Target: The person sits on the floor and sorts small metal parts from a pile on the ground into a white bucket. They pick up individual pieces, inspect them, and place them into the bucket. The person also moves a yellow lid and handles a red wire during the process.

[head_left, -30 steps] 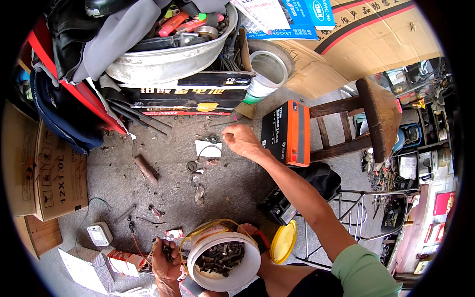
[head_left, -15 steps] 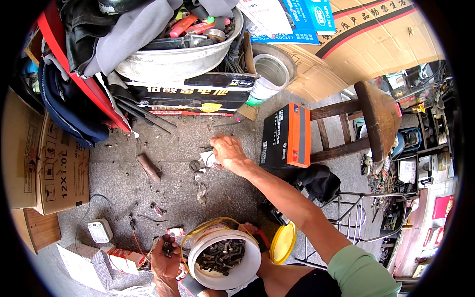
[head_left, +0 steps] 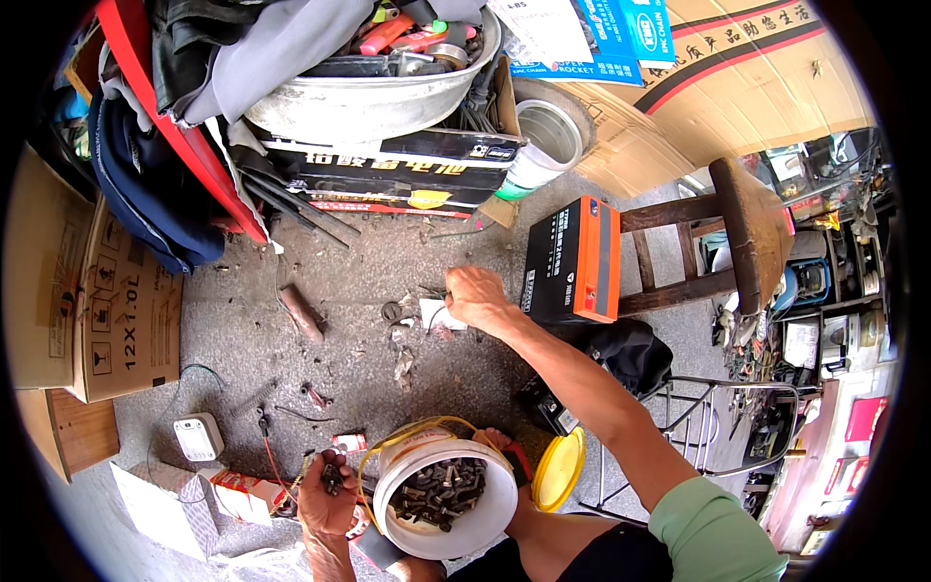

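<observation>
My right hand (head_left: pixel 467 296) reaches down to the middle of the floor with its fingers curled over a small white card (head_left: pixel 436 318) and some thin dark bits; what it grips is hidden. A black ring (head_left: pixel 392 310) lies just left of it. My left hand (head_left: pixel 326 490), low at the left, is closed round several small dark metal pieces (head_left: pixel 332 471). It is beside a white bucket (head_left: pixel 388 529) with a yellow handle, between my legs, holding many dark bolts (head_left: pixel 436 485). A yellow lid (head_left: pixel 561 466) is right of the bucket.
An orange-and-black battery (head_left: pixel 572 257) is beside a wooden stool (head_left: pixel 752 233). Boxes (head_left: pixel 126 310) line the left. A metal basin (head_left: pixel 359 102) piled with tools is at the back. A rusty tube (head_left: pixel 301 312), a white charger (head_left: pixel 198 436) and wires lie on the floor (head_left: pixel 242 349).
My right hand moved down from beside the battery to the white card, then slightly right, with its fingers curled there. My left hand has stayed by the bucket, closed on the metal pieces.
</observation>
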Motion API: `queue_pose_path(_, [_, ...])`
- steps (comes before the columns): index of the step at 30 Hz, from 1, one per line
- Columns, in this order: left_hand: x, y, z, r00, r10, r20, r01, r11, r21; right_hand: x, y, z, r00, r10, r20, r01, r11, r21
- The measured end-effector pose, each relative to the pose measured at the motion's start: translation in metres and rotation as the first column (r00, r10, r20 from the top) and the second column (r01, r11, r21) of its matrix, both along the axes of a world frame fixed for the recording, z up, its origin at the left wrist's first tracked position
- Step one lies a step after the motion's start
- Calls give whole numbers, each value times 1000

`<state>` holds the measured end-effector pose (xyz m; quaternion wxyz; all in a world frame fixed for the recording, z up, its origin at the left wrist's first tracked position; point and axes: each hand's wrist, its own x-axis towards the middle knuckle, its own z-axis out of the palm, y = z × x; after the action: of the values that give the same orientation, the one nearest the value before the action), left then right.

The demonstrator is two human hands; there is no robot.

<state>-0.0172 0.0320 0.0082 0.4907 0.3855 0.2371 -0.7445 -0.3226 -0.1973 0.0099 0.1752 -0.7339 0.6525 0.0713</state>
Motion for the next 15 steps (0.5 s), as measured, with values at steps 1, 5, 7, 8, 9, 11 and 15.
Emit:
queue_pose_path(1, [0, 0, -1, 1000, -2, -5, 2, 1000, 2, -3, 0, 0, 1000, -5, 2, 5, 1000, 20])
queue_pose_path(5, [-3, -4, 4, 1000, -23, 17, 23, 1000, 4, -21, -4, -4, 995, -89, 53, 82, 988, 134])
queue_pose_path(7, [-3, -6, 3, 1000, -22, 7, 23, 999, -30, -28, -1, 0, 980, -164, 115, 147, 978, 146])
queue_pose_path(8, [-2, -7, 2, 1000, -20, 3, 21, 999, -47, -30, 0, 3, 971, -193, 142, 171, 973, 154])
queue_pose_path(9, [-3, -9, 3, 1000, -21, 1, 21, 999, -50, -32, 2, 8, 961, -222, 168, 195, 967, 163])
queue_pose_path(11, [-4, -14, 5, 1000, -24, 3, 24, 998, -56, -28, 6, 21, 944, -244, 222, 211, 964, 163])
queue_pose_path(15, [-6, -27, 15, 996, -51, 70, 56, 996, -76, 14, 27, 59, 882, -172, 438, 86, 974, 209])
